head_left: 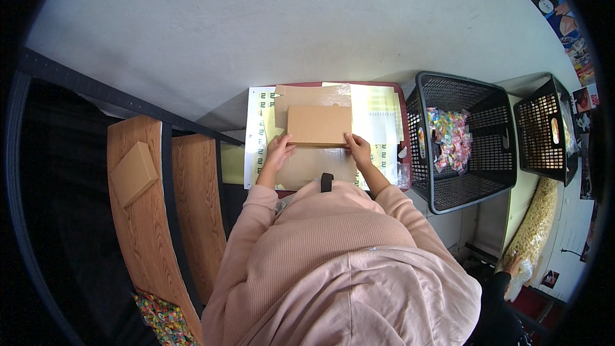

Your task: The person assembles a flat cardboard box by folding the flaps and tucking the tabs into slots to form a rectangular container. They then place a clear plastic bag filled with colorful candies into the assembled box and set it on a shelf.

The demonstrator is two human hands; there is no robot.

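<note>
A closed brown cardboard box (319, 124) is gripped at its two near corners, over the small table in front of me. My left hand (280, 150) holds the left corner, with the thumb on top and the fingers at the side. At the right corner my right hand (357, 148) has its thumb on the top and its fingers curled below. Beneath the box lies a flat sheet of brown cardboard (314, 165) with shiny clear tape on it. Printed white and yellow paper (257, 115) covers the tabletop around it.
A black plastic basket (487, 186) with colourful wrapped sweets (451, 141) stands to the right, a second black basket (541, 141) beyond it. On the left, a wooden shelf (144, 218) bears another cardboard box (133, 173). Another person's hand (514, 264) touches a long clear bag (535, 224).
</note>
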